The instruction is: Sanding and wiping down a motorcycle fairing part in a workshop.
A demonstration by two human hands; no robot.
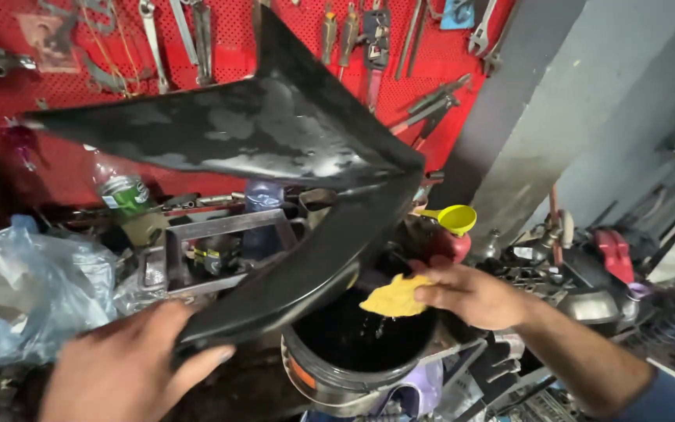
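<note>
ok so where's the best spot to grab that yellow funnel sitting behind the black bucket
Judging by its pose, take the yellow plastic funnel by its thin handle, which sticks out to the left toward the glossy black curved panel. Come from above and the front, over the black bucket, since the right hand with its yellow sponge sits just below it.
</note>
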